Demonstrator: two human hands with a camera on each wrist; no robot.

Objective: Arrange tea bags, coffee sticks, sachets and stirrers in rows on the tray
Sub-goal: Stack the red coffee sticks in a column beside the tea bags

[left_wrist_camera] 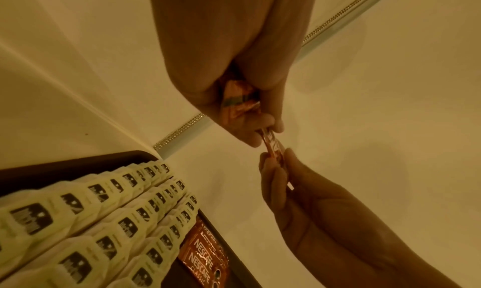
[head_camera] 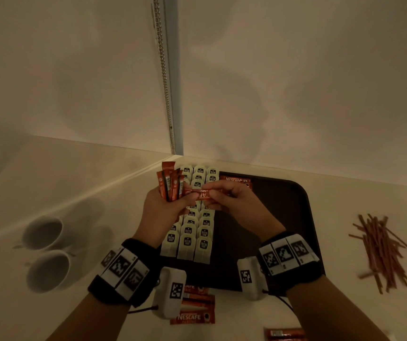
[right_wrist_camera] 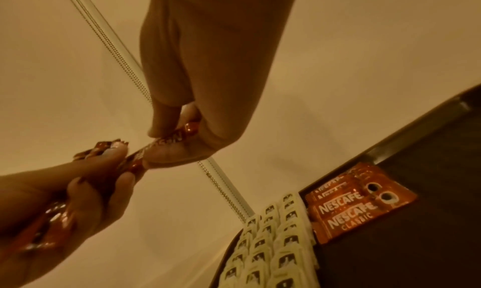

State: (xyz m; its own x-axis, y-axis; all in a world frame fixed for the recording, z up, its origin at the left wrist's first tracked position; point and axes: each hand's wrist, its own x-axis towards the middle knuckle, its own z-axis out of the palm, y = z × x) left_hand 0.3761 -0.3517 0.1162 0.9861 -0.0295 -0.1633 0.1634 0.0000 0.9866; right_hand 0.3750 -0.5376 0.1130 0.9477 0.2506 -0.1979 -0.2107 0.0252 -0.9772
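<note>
Above the dark tray [head_camera: 283, 205], my left hand [head_camera: 170, 203] grips a bunch of red coffee sticks [head_camera: 170, 184] that fan upward. One more red coffee stick [head_camera: 201, 193] lies crosswise between both hands: my left thumb and finger pinch its left end and my right hand [head_camera: 224, 195] pinches its right end. Three rows of pale tea bags [head_camera: 192, 232] fill the tray's left side. Flat Nescafe sachets [head_camera: 235, 179] lie at the tray's far edge, right of the tea bags. In the right wrist view the pinched stick [right_wrist_camera: 161, 146] and the sachets [right_wrist_camera: 348, 208] show clearly.
A loose pile of reddish stirrers [head_camera: 382, 252] lies on the counter right of the tray. Two white cups [head_camera: 46, 252] stand at the left. More Nescafe sachets [head_camera: 192, 308] lie on the counter near me, another stick [head_camera: 283, 334] at the bottom edge. Walls meet close behind the tray.
</note>
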